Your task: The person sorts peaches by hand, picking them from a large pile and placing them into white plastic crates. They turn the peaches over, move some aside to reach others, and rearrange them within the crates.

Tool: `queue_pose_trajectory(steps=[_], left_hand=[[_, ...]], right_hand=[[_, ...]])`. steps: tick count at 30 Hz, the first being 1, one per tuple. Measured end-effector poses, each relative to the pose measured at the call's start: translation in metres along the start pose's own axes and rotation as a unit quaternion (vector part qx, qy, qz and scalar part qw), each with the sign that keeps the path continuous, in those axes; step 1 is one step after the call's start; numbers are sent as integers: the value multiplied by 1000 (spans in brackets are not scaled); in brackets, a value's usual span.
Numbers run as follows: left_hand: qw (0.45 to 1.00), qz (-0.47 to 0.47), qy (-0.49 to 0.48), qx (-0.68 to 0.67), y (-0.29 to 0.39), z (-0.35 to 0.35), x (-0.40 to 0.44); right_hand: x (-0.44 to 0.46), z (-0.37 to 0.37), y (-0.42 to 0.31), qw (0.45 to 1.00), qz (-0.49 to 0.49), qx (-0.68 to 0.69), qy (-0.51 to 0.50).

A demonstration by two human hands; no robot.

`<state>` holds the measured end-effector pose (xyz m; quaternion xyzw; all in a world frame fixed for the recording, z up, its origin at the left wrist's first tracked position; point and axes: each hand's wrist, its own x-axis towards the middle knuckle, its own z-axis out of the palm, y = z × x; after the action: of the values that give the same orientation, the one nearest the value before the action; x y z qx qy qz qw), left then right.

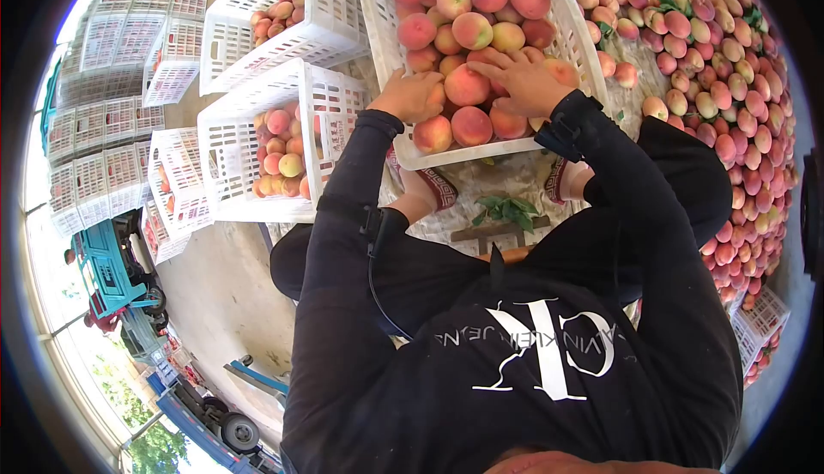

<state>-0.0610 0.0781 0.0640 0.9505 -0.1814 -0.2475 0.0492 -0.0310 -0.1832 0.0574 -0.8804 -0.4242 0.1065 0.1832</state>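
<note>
A white plastic crate (481, 153) full of red and yellow peaches (472, 31) stands in front of me, between my feet. My left hand (408, 96) is at the crate's left side, its fingers curled against a peach (437, 96) near the wall. Over the peaches on the right, my right hand (534, 88) lies with its fingers spread, touching the fruit. Its palm side is hidden. A large red-orange peach (467, 85) sits between the two hands.
Two part-filled white crates (227, 184) (225, 55) stand on the left. Loose peaches (730, 105) with some leaves cover the right side. Stacked crates (103, 182), a teal vehicle (105, 264) and a blue truck (202, 427) stand farther left. Green leaves (508, 211) lie before my lap.
</note>
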Motion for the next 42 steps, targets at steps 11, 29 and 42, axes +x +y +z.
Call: queue_pose_trajectory(steps=[11,29,42], left_hand=[[975,-37,212,-51,21,49,-2],[934,-34,351,-55,100,47,10],[912,-48,390,-119,103,57,19]], right_hand=[[3,3,4,1000,6,-13,-21],[52,-59,29,879,161,402,-197],[210,-5,-24,983,62,-65,-161]])
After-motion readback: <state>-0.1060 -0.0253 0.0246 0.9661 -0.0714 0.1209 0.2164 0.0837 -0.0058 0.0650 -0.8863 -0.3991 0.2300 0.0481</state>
